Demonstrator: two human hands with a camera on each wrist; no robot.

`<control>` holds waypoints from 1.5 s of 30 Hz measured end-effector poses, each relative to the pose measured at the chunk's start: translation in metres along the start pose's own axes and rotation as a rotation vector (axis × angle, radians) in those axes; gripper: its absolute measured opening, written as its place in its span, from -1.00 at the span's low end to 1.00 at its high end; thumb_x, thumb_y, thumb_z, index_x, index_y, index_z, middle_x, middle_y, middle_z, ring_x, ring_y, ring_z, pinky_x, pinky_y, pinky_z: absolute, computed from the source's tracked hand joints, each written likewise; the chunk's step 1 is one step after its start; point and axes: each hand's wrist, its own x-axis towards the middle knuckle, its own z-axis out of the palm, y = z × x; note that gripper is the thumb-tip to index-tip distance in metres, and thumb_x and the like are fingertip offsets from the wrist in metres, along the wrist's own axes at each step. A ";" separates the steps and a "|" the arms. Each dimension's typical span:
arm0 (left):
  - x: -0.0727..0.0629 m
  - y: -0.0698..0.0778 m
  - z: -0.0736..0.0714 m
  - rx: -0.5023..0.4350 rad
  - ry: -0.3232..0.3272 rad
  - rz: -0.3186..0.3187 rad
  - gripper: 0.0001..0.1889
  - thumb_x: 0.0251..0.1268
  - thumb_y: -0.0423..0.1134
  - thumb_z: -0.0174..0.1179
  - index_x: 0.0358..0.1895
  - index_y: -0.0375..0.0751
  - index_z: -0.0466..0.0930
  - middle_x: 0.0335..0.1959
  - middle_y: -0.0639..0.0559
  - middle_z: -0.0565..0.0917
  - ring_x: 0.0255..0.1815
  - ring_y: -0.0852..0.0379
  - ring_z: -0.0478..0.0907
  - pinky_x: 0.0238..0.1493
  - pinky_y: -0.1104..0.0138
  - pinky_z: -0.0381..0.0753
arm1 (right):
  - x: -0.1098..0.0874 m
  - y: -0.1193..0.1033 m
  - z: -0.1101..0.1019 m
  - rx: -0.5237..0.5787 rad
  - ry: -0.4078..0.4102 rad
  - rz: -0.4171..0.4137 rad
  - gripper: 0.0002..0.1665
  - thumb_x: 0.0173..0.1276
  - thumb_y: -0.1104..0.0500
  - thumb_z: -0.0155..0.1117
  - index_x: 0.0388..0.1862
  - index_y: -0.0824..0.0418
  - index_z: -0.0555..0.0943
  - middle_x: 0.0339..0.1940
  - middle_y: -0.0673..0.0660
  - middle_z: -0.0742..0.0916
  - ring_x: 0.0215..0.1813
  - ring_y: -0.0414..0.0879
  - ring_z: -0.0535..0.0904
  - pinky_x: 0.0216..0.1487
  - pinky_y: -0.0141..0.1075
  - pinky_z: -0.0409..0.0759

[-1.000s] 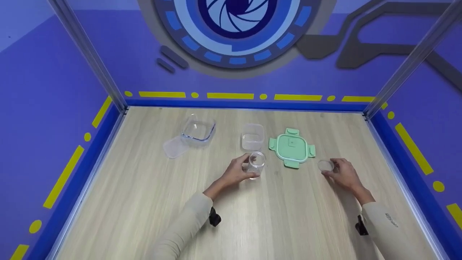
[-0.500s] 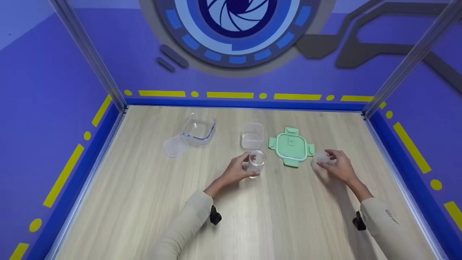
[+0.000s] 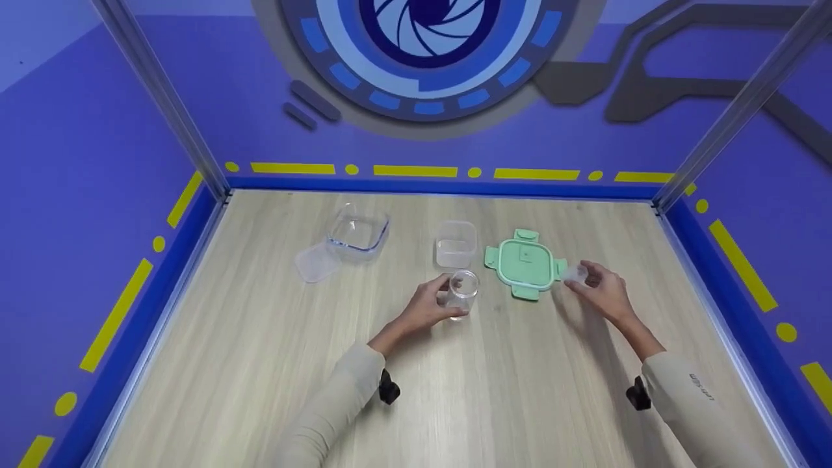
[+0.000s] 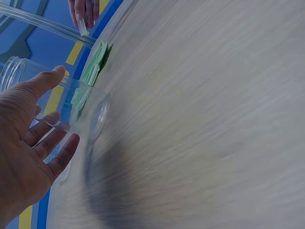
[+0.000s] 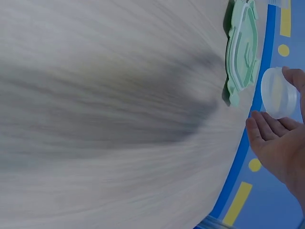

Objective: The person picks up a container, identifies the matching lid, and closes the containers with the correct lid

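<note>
My left hand (image 3: 426,304) grips a clear round jar (image 3: 463,296) by its side, thumb in front and fingers behind. In the left wrist view the jar (image 4: 76,98) stands upright with its base at the table, its threaded mouth uncovered. Off to the right, my right hand (image 3: 608,292) pinches a round translucent lid (image 3: 574,273) between thumb and fingers, raised above the table. The right wrist view shows the lid (image 5: 278,93) tilted, its rim towards the camera. A green clip lid (image 3: 525,265) lies flat between the two hands.
Behind the jar stands a small clear square container (image 3: 455,246). A square glass container (image 3: 357,234) sits at the back left, with a translucent square lid (image 3: 317,263) beside it. Blue panels (image 3: 429,185) border the wooden table (image 3: 455,396) at the back and sides.
My right hand has lifted the round lid off the table and moved it left, close to the green lid's edge. The left hand keeps its hold on the jar in the same spot.
</note>
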 end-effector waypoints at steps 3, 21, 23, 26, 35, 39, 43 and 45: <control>0.000 -0.001 0.000 -0.014 0.002 -0.007 -0.31 0.13 -0.25 0.53 0.34 -0.22 0.47 0.25 -0.18 0.66 0.31 -0.11 0.59 0.31 0.01 0.60 | 0.000 -0.001 0.003 0.018 0.010 -0.014 -0.25 0.42 0.19 0.36 0.45 0.51 0.33 0.32 0.56 0.53 0.29 0.43 0.57 0.30 0.22 0.52; 0.000 -0.003 0.002 -0.045 0.005 0.003 -0.33 0.13 -0.28 0.53 0.32 -0.28 0.47 0.24 -0.25 0.64 0.34 -0.11 0.56 0.35 -0.02 0.56 | 0.007 -0.032 0.019 0.192 -0.002 -0.113 -0.27 0.31 0.25 0.48 0.36 0.42 0.38 0.23 0.39 0.61 0.24 0.24 0.59 0.05 -0.53 0.59; 0.000 -0.003 0.001 -0.047 0.006 0.001 -0.33 0.13 -0.29 0.52 0.33 -0.28 0.47 0.25 -0.23 0.64 0.35 -0.10 0.56 0.36 -0.01 0.56 | 0.009 -0.037 0.022 0.182 0.002 -0.150 -0.27 0.30 0.27 0.48 0.38 0.41 0.40 0.23 0.39 0.61 0.22 0.26 0.59 0.02 -0.51 0.59; 0.001 -0.002 0.002 -0.038 0.012 -0.001 -0.32 0.14 -0.30 0.51 0.35 -0.29 0.46 0.27 -0.24 0.63 0.36 -0.09 0.55 0.38 0.00 0.54 | 0.012 -0.045 0.026 0.159 0.005 -0.196 -0.28 0.32 0.29 0.46 0.41 0.37 0.42 0.24 0.38 0.59 0.22 0.26 0.59 0.07 -0.28 0.67; 0.004 -0.006 0.005 -0.076 0.040 -0.044 -0.33 0.27 -0.26 0.42 0.42 -0.28 0.38 0.33 -0.33 0.56 0.35 -0.24 0.56 0.34 -0.07 0.56 | 0.014 -0.069 0.041 0.189 -0.021 -0.272 -0.30 0.27 0.37 0.47 0.38 0.41 0.48 0.24 0.41 0.60 0.28 0.31 0.56 0.23 0.15 0.60; 0.005 -0.008 0.005 -0.072 0.054 -0.051 -0.36 0.29 -0.23 0.41 0.38 -0.30 0.40 0.32 -0.34 0.56 0.35 -0.25 0.55 0.37 -0.06 0.53 | 0.016 -0.083 0.049 0.178 -0.036 -0.311 -0.32 0.21 0.39 0.51 0.31 0.43 0.52 0.23 0.39 0.62 0.27 0.30 0.57 0.18 0.12 0.65; 0.005 -0.008 0.005 -0.091 0.056 -0.068 -0.37 0.29 -0.22 0.42 0.37 -0.29 0.41 0.34 -0.31 0.55 0.38 -0.24 0.52 0.41 -0.05 0.50 | 0.017 -0.100 0.056 0.172 -0.068 -0.328 -0.33 0.20 0.38 0.52 0.30 0.41 0.54 0.23 0.36 0.62 0.26 0.24 0.58 0.16 0.10 0.67; 0.005 -0.007 0.005 -0.091 0.056 -0.072 -0.36 0.28 -0.22 0.42 0.38 -0.28 0.41 0.34 -0.29 0.56 0.39 -0.23 0.52 0.41 -0.04 0.50 | 0.016 -0.108 0.059 0.176 -0.094 -0.330 -0.33 0.22 0.37 0.51 0.32 0.40 0.54 0.25 0.35 0.61 0.28 0.22 0.56 0.19 0.10 0.66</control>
